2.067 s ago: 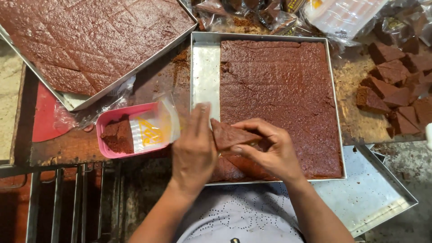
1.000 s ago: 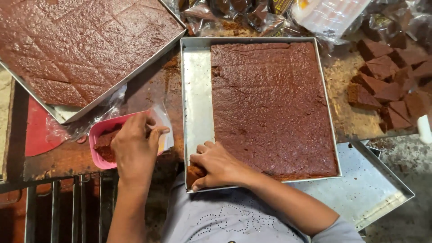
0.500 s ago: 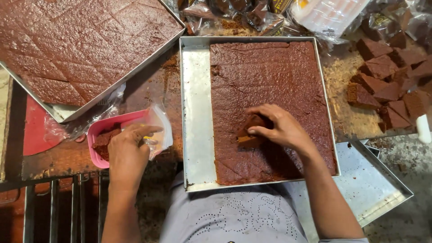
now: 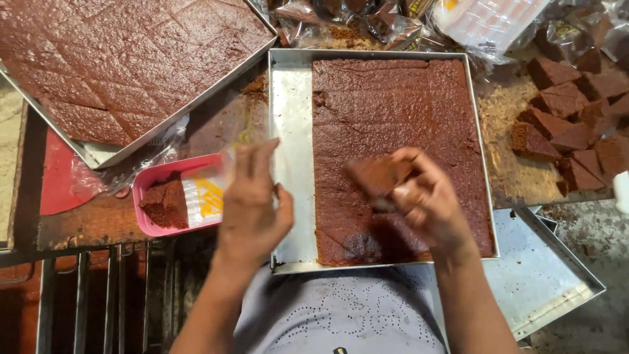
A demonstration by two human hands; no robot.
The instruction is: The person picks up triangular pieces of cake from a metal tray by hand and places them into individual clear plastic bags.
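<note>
Right hand (image 4: pixel 429 203): pinching a blurred cake piece (image 4: pixel 379 176) above the cake slab (image 4: pixel 393 118); a light, even pinch should keep it whole
Left hand (image 4: pixel 252 203): fingers spread, empty, beside the pink tub (image 4: pixel 152 226)
Edges: tray rim (image 4: pixel 278 72) stands between slab and tub
Room: bare tray strip (image 4: pixel 293 164) lies open

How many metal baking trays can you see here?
3, maybe more hidden. One full tray sits top left, a partly emptied tray lies in the centre, and an empty tray pokes out at bottom right.
</note>
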